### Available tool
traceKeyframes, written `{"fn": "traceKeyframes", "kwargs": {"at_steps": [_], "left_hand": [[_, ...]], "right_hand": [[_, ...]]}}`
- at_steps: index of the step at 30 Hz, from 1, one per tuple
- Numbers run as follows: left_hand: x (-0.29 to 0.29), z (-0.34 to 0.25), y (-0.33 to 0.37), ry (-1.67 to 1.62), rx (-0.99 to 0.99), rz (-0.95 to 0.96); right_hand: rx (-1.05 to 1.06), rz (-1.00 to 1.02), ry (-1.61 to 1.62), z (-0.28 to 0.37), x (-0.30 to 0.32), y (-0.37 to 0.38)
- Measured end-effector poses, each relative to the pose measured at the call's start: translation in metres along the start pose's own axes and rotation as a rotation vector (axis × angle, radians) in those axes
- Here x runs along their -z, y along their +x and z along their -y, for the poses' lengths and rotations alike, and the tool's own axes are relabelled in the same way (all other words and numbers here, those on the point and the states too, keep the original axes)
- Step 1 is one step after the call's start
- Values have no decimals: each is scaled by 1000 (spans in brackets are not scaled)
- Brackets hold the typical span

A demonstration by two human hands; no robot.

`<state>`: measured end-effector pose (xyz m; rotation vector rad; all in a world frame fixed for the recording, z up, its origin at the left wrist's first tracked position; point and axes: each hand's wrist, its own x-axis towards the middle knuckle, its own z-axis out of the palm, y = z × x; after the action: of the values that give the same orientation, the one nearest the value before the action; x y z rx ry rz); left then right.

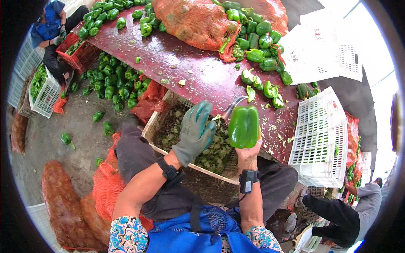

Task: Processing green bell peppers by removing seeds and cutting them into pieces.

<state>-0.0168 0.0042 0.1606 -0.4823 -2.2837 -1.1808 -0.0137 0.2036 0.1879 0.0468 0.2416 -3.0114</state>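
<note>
My left hand (192,137), in a grey-green work glove, hovers above the scrap crate with its fingers extended and nothing in it. A whole green bell pepper (244,127) rests upright in my bare right hand (249,153), whose fingers are mostly hidden behind it. Just left of the pepper shows a curved metal tool (230,110) with a dark part; whether my right hand also grips it I cannot tell. Between my knees stands a pale plastic crate (166,152) holding green pepper scraps. Cut pepper halves (270,90) lie on the dark red tabletop (198,86) beyond.
An orange mesh sack (192,23) and whole peppers (263,40) cover the table's far side. A white slatted crate (318,137) stands at right. More peppers (112,80) lie on the floor at left, near full sacks (65,206). Other people sit far left and lower right.
</note>
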Motion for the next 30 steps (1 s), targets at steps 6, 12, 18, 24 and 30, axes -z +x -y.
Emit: {"fn": "traceKeyframes", "kwargs": {"at_steps": [6, 12, 18, 24, 30], "left_hand": [[28, -18, 10, -200, -157, 27], [20, 2, 4, 321, -190, 190], [-13, 13, 6, 63, 65, 23], [0, 18, -6, -15, 247, 210], [-8, 10, -13, -124, 250, 274]], "right_hand": [[-307, -7, -194, 9, 38, -11], [-322, -10, -351, 10, 60, -16], [-150, -12, -426, 41, -8, -36], [89, -92, -645, 55, -5, -34], [954, -233, -1284, 180, -90, -94]]}}
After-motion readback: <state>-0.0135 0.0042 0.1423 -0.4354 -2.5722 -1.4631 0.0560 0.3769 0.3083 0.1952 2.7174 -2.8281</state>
